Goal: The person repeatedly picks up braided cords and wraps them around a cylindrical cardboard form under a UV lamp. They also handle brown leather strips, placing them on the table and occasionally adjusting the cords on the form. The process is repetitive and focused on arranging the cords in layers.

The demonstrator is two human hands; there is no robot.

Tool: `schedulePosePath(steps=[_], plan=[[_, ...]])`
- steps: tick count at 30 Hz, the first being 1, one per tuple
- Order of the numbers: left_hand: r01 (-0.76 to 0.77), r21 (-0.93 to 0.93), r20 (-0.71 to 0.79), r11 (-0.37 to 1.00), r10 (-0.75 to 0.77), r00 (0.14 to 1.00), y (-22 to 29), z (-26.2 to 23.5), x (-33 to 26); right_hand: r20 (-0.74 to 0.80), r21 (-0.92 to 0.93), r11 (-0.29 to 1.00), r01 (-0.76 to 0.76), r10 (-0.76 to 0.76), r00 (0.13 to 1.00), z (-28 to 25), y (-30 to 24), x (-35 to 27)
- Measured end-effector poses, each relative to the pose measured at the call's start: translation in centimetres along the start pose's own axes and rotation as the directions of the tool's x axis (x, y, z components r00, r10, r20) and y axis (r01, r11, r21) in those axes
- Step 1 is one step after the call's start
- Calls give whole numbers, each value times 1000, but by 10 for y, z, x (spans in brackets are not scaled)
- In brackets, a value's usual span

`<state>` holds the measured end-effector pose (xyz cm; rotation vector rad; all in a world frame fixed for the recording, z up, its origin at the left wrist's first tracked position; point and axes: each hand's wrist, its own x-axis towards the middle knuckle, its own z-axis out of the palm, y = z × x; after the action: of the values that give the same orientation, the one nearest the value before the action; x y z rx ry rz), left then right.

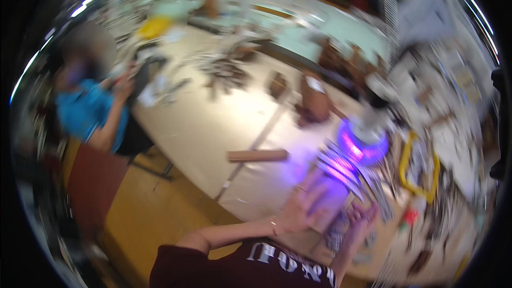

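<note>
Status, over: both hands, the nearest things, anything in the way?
Left hand open, near purple-lit strips. Right hand nearby, grip too blurred to tell. Glowing lamp just beyond the strips.

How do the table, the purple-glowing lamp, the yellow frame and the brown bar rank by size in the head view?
1. Table, by far.
2. Lamp and yellow frame: too alike, and blurred, to rank.
3. Brown bar.
</note>
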<state>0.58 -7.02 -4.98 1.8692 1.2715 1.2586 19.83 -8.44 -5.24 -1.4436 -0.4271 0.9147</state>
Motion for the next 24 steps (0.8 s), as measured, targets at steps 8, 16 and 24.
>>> schedulePosePath(steps=[8, 16, 24], plan=[[10, 58, 91, 998, -16, 996, -3, -8, 0, -141, -409, 881, 239, -319, 937, -100, -33, 2], [-39, 124, 109, 992, 26, 994, 6, -13, 9, 284, -903, 221, 368, -336, 898, -88, -35, 15], [43, 139, 62, 989, -52, 997, 9, -16, 2, 334, -910, 195, 366, -177, 926, -83, -20, 23]])
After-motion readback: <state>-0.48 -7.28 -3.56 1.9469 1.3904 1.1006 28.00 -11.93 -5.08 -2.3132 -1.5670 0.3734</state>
